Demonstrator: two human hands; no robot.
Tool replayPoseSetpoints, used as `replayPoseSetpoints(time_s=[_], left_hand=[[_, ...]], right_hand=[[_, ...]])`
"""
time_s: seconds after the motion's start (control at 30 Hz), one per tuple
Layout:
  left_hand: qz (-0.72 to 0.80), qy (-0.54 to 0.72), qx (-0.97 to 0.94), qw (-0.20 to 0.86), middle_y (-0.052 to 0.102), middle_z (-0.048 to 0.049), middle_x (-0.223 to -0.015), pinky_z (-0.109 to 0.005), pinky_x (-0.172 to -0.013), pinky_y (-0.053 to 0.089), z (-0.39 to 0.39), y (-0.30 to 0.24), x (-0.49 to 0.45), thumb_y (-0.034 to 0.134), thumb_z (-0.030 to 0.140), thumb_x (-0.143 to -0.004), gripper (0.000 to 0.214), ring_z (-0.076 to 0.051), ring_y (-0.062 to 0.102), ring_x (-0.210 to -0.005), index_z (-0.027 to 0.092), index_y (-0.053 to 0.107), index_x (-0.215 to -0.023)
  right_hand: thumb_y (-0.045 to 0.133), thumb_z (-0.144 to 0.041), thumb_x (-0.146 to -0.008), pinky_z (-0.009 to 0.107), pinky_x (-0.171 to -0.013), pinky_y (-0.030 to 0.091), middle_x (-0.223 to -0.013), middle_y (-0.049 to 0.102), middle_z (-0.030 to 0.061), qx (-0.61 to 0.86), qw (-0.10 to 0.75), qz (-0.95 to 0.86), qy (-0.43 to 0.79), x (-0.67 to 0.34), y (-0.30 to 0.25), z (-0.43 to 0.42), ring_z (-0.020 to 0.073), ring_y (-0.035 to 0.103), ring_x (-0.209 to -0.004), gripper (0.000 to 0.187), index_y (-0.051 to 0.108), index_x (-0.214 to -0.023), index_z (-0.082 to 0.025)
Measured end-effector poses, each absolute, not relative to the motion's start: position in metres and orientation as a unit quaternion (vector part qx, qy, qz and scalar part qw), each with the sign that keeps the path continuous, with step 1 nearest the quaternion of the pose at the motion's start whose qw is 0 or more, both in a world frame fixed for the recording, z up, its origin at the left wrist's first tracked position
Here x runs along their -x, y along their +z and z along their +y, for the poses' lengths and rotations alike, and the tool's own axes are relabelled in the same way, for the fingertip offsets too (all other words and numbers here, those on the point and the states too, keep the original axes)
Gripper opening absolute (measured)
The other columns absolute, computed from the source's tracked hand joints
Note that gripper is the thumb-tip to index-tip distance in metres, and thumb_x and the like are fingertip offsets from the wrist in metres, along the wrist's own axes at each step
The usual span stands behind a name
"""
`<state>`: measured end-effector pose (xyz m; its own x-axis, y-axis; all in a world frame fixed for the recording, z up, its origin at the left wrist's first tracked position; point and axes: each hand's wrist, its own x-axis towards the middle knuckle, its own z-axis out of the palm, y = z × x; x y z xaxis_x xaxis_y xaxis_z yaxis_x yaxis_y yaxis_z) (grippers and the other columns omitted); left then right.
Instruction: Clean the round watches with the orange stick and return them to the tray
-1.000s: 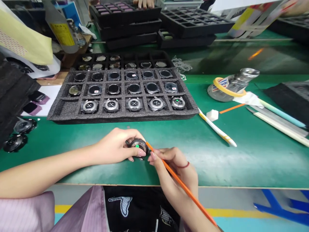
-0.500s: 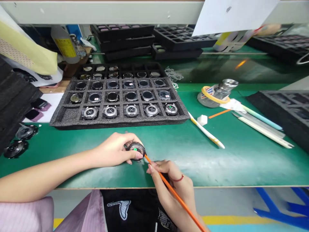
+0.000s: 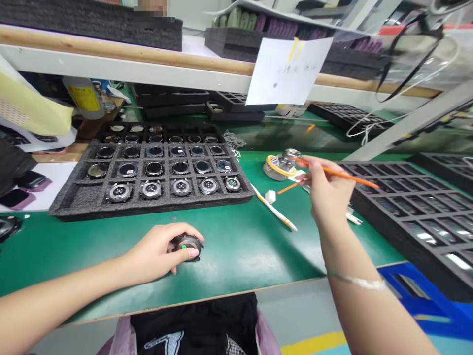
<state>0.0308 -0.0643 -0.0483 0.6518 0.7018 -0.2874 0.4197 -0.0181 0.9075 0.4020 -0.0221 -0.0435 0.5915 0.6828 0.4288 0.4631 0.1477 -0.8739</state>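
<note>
Left hand [image 3: 158, 252] clasps a watch [image 3: 187, 246]; raised right hand [image 3: 327, 190] holds an orange stick [image 3: 342, 173].

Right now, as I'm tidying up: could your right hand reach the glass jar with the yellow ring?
Probably yes: the right hand hovers just beside the glass jar; nothing stands between them.

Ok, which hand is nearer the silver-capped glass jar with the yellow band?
Right hand: raised just right of the silver-capped glass jar; left hand: far to its lower left, on a round metal watch case.
</note>
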Motion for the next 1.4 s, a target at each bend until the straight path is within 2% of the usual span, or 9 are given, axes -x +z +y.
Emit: replayPoseSetpoints(time_s=[0.2, 0.3, 0.4, 0.53, 0.67, 0.77, 1.03, 1.17, 1.4], left_hand=[[0.408, 0.139, -0.703, 0.565, 0.072, 0.0013, -0.092, -0.016, -0.047, 0.045, -0.063, -0.051, -0.028, 0.074, 0.037, -0.086, 0.027, -0.005, 0.060, -0.046, 0.020, 0.071, -0.106], [0.417, 0.132, -0.683, 0.585, 0.074, 0.0003, -0.093, -0.017, -0.049, 0.047, -0.064, -0.048, -0.031, 0.080, 0.036, -0.081, 0.035, -0.007, 0.065, -0.049, 0.021, 0.072, -0.112], [0.427, 0.127, -0.663, 0.601, 0.074, 0.0012, -0.086, -0.017, -0.049, 0.046, -0.064, -0.047, -0.033, 0.082, 0.032, -0.079, 0.036, -0.008, 0.064, -0.049, 0.021, 0.074, -0.113], [0.398, 0.138, -0.680, 0.600, 0.073, -0.0013, -0.092, -0.018, -0.048, 0.047, -0.062, -0.050, -0.032, 0.083, 0.033, -0.080, 0.026, -0.007, 0.063, -0.049, 0.019, 0.078, -0.101], [0.367, 0.170, -0.741, 0.537, 0.075, -0.0009, -0.096, -0.018, -0.051, 0.045, -0.058, -0.052, -0.032, 0.084, 0.030, -0.081, 0.023, -0.005, 0.057, -0.050, 0.020, 0.079, -0.100], [0.365, 0.176, -0.767, 0.498, 0.077, 0.0008, -0.089, -0.017, -0.056, 0.044, -0.056, -0.051, -0.032, 0.086, 0.026, -0.079, 0.020, -0.007, 0.057, -0.056, 0.019, 0.080, -0.097], [0.377, 0.164, -0.716, 0.564, 0.076, 0.0000, -0.091, -0.017, -0.051, 0.050, -0.056, -0.052, -0.032, 0.086, 0.032, -0.079, 0.027, -0.007, 0.063, -0.051, 0.017, 0.078, -0.100], [0.401, 0.147, -0.678, 0.598, 0.075, 0.0004, -0.087, -0.018, -0.048, 0.052, -0.057, -0.052, -0.033, 0.086, 0.031, -0.079, 0.027, -0.009, 0.065, -0.050, 0.016, 0.077, -0.100], [0.420, 0.144, -0.662, 0.604, 0.071, 0.0037, -0.077, -0.017, -0.044, 0.049, -0.058, -0.049, -0.035, 0.085, 0.032, -0.078, 0.024, -0.008, 0.062, -0.046, 0.016, 0.075, -0.094]], right_hand=[[0.072, -0.038, -0.095, 0.028, -0.054, 0.052, -0.072, 0.070, 0.0006, 0.710, 0.563, -0.415, 0.080, -0.442, -0.034, 0.022, 0.0115, 0.059, -0.056, 0.024, 0.071, -0.082, -0.018], [0.074, -0.031, -0.091, 0.034, -0.059, 0.053, -0.066, 0.064, 0.0013, 0.705, 0.559, -0.430, 0.078, -0.432, -0.025, 0.017, 0.0141, 0.060, -0.054, 0.024, 0.071, -0.071, -0.018], [0.075, -0.028, -0.089, 0.035, -0.065, 0.055, -0.069, 0.066, 0.0017, 0.667, 0.572, -0.469, 0.094, -0.392, -0.022, -0.009, 0.0144, 0.065, -0.058, 0.020, 0.069, -0.072, -0.021], [0.077, -0.045, -0.089, 0.031, -0.063, 0.062, -0.062, 0.070, 0.0008, 0.556, 0.536, -0.590, 0.236, -0.311, -0.034, -0.069, 0.0168, 0.072, -0.059, 0.026, 0.066, -0.079, -0.024], [0.076, -0.026, -0.090, 0.025, -0.061, 0.063, -0.075, 0.079, 0.0021, 0.458, 0.474, -0.683, 0.314, -0.261, -0.045, -0.111, 0.0169, 0.078, -0.066, 0.009, 0.069, -0.086, -0.024], [0.074, -0.018, -0.089, 0.023, -0.063, 0.062, -0.076, 0.080, 0.0003, 0.440, 0.453, -0.712, 0.308, -0.254, -0.046, -0.115, 0.0151, 0.077, -0.067, 0.010, 0.069, -0.084, -0.025], [0.069, -0.017, -0.093, 0.018, -0.063, 0.058, -0.078, 0.080, -0.0020, 0.416, 0.393, -0.746, 0.340, -0.256, -0.041, -0.099, 0.0116, 0.076, -0.068, 0.013, 0.067, -0.082, -0.024], [0.066, -0.013, -0.093, 0.021, -0.065, 0.059, -0.079, 0.078, -0.0004, 0.407, 0.404, -0.745, 0.341, -0.254, -0.045, -0.108, 0.0127, 0.075, -0.069, 0.017, 0.063, -0.081, -0.024], [0.065, -0.008, -0.092, 0.022, -0.063, 0.060, -0.077, 0.075, 0.0009, 0.460, 0.495, -0.689, 0.263, -0.242, -0.075, -0.138, 0.0141, 0.074, -0.068, 0.020, 0.056, -0.084, -0.024]])
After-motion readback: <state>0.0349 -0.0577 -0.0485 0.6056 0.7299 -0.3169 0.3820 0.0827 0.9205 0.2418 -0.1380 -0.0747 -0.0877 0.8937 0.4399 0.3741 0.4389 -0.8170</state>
